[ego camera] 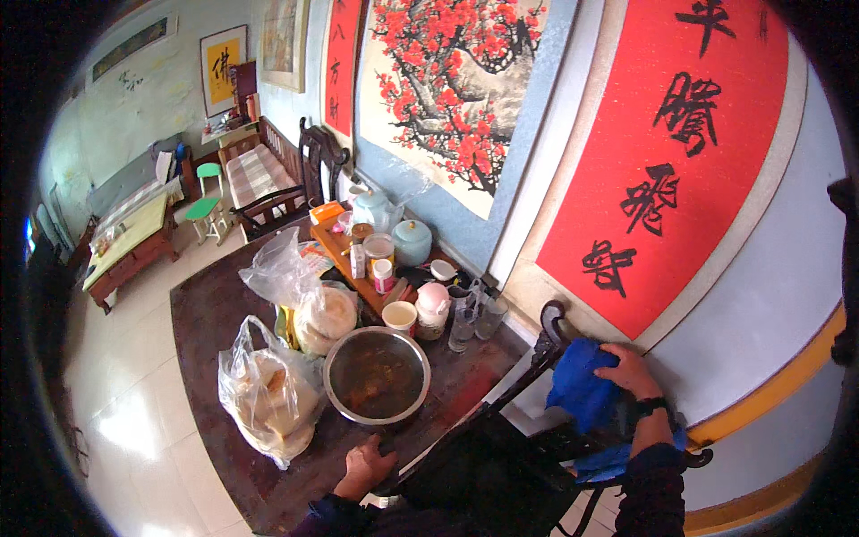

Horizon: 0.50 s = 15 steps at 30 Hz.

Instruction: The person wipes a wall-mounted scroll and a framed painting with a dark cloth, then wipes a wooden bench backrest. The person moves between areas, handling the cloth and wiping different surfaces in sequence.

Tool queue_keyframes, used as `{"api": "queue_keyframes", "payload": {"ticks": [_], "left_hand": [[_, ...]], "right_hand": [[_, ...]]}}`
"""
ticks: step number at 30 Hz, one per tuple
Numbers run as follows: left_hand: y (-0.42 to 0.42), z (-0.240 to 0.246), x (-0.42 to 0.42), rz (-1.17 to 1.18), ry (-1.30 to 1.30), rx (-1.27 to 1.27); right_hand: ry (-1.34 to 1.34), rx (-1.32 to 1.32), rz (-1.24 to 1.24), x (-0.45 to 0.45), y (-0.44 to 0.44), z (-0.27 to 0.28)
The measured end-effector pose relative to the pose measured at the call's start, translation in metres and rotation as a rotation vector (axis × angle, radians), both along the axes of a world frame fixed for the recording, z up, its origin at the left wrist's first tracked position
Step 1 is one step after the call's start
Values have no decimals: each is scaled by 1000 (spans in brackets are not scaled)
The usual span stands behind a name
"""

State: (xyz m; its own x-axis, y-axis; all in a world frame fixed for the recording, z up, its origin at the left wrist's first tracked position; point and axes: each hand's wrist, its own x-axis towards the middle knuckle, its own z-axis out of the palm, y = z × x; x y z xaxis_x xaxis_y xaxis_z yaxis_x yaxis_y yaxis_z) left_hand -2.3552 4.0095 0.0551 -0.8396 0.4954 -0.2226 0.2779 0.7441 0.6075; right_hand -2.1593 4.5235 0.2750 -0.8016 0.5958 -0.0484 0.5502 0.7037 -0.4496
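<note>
My right hand [631, 372], with a dark band at the wrist, is on a blue cloth [585, 384] over the dark wooden chair [530, 376] at the right; its fingers press or grip the cloth's upper edge. My left hand [368, 468] rests at the near edge of the dark wooden table [429, 440], fingers bent, just below a round steel basin [377, 376] holding dark liquid with something reddish in it. Whether that hand grips the edge is hard to see. Left of the basin lie a clear plastic bag of flatbread [275, 403] and another bag of round flatbread [329, 312].
Behind the basin stand a paper cup [400, 315], a pink-lidded jar [431, 309], drinking glasses [463, 325], a light blue lidded jar [411, 243] and a wooden tray [339, 258]. Hanging scrolls cover the wall [738, 282]. A carved armchair [322, 158] stands beyond the table.
</note>
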Motion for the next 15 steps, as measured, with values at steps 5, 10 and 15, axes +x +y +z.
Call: {"api": "queue_keyframes", "payload": {"ticks": [5, 10, 15], "left_hand": [[-2, -6, -3, -3, -75, 53], [13, 36, -4, -234, -26, 355], [54, 113, -18, -151, -191, 469]], "right_hand": [[8, 31, -9, 0, 0, -3], [-29, 74, -24, 1, -3, -1], [-12, 141, -18, -1, -7, -4]]}}
